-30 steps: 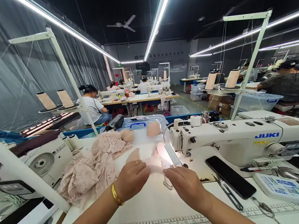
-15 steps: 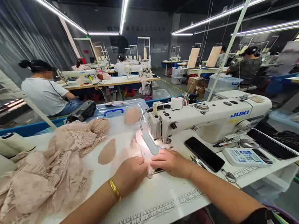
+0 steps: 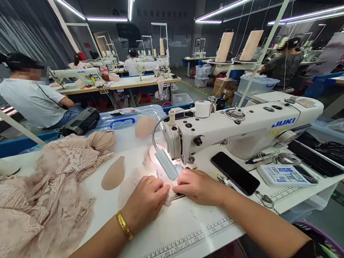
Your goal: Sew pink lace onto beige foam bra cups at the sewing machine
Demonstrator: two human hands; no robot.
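Observation:
A white JUKI sewing machine (image 3: 242, 125) stands across the table, and its small lamp (image 3: 166, 163) lights the needle area. My left hand (image 3: 148, 199) is closed at the fingertips on a thin, pale pink lace fabric (image 3: 127, 187), just left of the needle area. Close by on the right, my right hand (image 3: 199, 187) has its fingers bent and pressed together at the fabric's edge beside the machine head. Lamp and fingers hide the needle and much of the cloth. A beige teardrop-shaped pad (image 3: 113, 173) lies flat to the left of the fabric.
Heaped beige lace (image 3: 53, 190) covers the table's left side, with stacked pads (image 3: 101, 139) behind it. A black phone (image 3: 234, 172), small scissors (image 3: 226, 182) and a white box (image 3: 286, 174) lie right. Beyond the table are a clear bin (image 3: 124, 120) and a seated co-worker (image 3: 37, 95).
The camera view has shifted, so the lace heap, pads and co-worker sit farther left. Both hands stay at the needle area with the fabric, and their grip looks much the same.

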